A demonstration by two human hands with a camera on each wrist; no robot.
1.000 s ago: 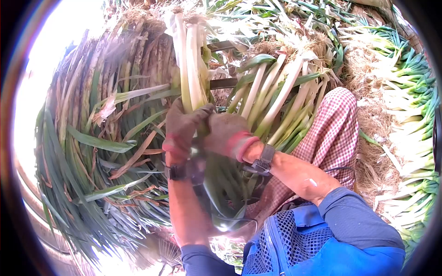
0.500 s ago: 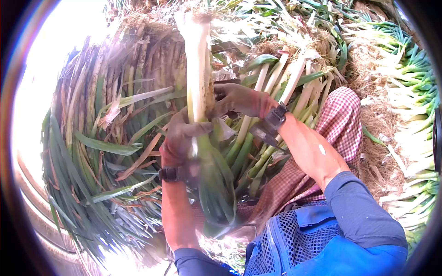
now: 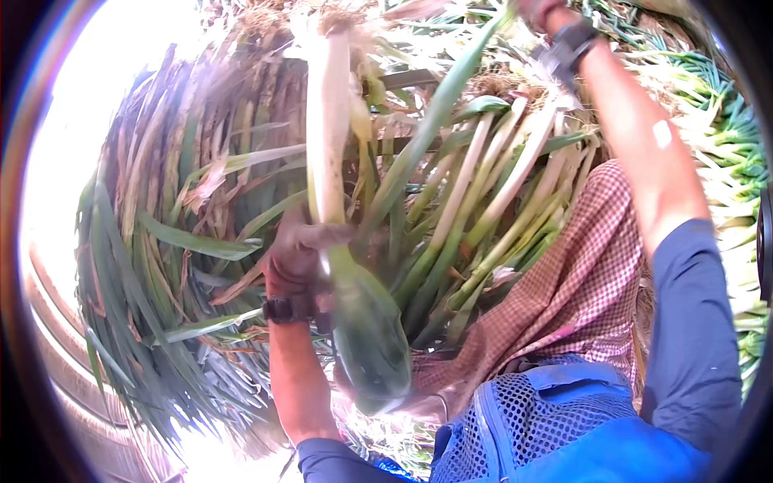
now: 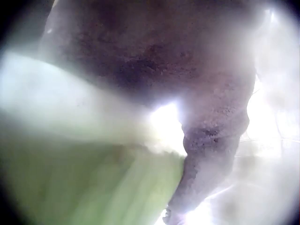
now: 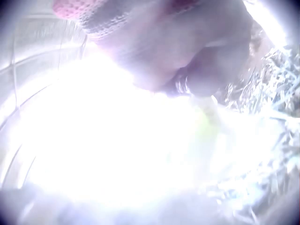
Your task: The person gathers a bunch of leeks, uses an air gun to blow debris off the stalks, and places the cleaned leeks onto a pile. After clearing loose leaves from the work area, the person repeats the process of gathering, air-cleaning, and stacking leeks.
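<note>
In the head view my gloved left hand (image 3: 291,256) grips a thick leek (image 3: 328,121) around its shank, thumb across the front. Its white root end points away from me and its green leaves hang toward my lap. The left wrist view shows the glove (image 4: 215,126) close beside the blurred pale stalk (image 4: 93,178). My gloved right hand (image 3: 541,13) is stretched out at the top right, partly cut off by the frame. A long green leaf (image 3: 439,113) runs from near the leek up to it. In the right wrist view its fingers (image 5: 206,70) are curled at a pale green strip, washed out by glare.
A big stack of leeks (image 3: 185,185) with dry outer leaves lies on the left. More leeks (image 3: 499,173) with roots lie beside my checked-cloth knee (image 3: 600,209). A row of cleaned leeks (image 3: 725,161) lines the right, and leaf scraps cover the ground at the back.
My right hand has left the leek and swung far to the upper right, with a long green leaf now stretching toward it. My left hand keeps its hold, shifted slightly left.
</note>
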